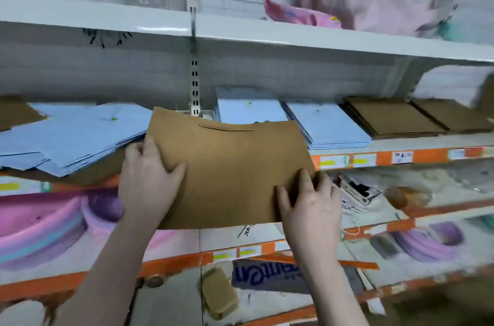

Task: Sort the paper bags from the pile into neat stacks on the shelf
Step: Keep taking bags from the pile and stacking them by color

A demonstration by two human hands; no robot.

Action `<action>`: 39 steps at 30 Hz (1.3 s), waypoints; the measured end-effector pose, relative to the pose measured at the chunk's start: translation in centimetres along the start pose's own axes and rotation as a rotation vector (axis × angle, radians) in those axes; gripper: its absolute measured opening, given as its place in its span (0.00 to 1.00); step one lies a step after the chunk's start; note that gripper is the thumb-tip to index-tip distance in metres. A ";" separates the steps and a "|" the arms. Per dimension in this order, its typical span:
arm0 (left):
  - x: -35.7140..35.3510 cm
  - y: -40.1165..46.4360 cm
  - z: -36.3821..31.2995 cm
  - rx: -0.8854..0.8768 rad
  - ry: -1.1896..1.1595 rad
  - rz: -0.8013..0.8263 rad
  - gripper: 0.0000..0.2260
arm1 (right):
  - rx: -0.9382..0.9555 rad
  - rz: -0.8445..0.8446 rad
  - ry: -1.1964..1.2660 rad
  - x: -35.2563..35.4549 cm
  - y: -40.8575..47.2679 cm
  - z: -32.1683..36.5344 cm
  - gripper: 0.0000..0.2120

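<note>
I hold a flat brown paper bag (230,165) in front of the middle shelf (401,156), its handle side away from me. My left hand (149,178) grips its left edge and my right hand (310,205) grips its lower right corner. To the left lies a loose, untidy pile of light blue bags (69,136) with brown ones under it. Right of the upright, two neat blue stacks (248,109) (328,125) and two neat brown stacks (390,117) (454,114) lie flat on the shelf.
A slotted metal upright (194,77) divides the shelf behind the bag. A white stack (454,85) stands at the far right. The upper shelf (240,31) holds pink fabric items. Lower shelves carry pink and purple plastic basins (40,224) and small goods.
</note>
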State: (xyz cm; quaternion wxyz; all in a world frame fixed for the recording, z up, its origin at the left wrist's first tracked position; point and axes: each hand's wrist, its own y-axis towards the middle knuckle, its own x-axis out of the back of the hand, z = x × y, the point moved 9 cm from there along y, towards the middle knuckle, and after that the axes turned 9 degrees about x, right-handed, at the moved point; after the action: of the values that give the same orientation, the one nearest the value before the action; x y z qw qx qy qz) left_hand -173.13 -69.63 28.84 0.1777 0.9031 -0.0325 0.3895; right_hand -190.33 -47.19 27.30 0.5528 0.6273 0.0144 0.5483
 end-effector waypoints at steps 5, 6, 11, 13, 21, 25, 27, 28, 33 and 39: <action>-8.0 -6.1 -10.2 -0.014 -0.052 0.060 0.32 | -0.042 0.004 -0.040 2.0 2.0 -14.1 0.21; -9.5 -7.3 -12.2 -0.016 -0.060 0.080 0.31 | -0.051 0.009 -0.050 2.4 2.3 -16.7 0.20; -16.0 -11.8 -20.6 -0.022 -0.082 0.165 0.32 | -0.105 0.018 -0.094 3.5 3.6 -27.6 0.18; -17.9 -12.8 -23.6 -0.045 -0.078 0.183 0.32 | -0.128 0.011 -0.114 3.6 4.2 -30.9 0.17; -25.8 -12.8 -33.8 -0.139 -0.103 0.205 0.29 | -0.249 0.084 -0.133 0.0 8.1 -41.3 0.19; -31.4 -11.8 -39.0 -0.144 -0.158 0.236 0.28 | -0.265 0.084 -0.167 -2.5 11.8 -46.4 0.18; -34.2 -11.0 -41.9 -0.152 -0.163 0.261 0.29 | -0.275 0.091 -0.193 -3.5 14.3 -48.9 0.17; -35.5 -10.6 -43.3 -0.154 -0.158 0.281 0.29 | -0.279 0.098 -0.206 -4.0 15.5 -50.1 0.17; -40.2 -8.3 -48.3 -0.152 -0.175 0.310 0.27 | -0.332 0.149 -0.217 -6.2 21.0 -54.7 0.20; -44.6 -5.9 -51.0 -0.109 -0.121 0.291 0.30 | -0.309 0.223 -0.153 -10.5 25.2 -58.1 0.22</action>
State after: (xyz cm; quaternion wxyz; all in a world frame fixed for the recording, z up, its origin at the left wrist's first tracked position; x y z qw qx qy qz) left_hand -238.22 -49.95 27.52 0.1659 0.8996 -0.1949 0.3539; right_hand -250.23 -24.19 25.78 0.5777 0.5728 -0.1815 0.5525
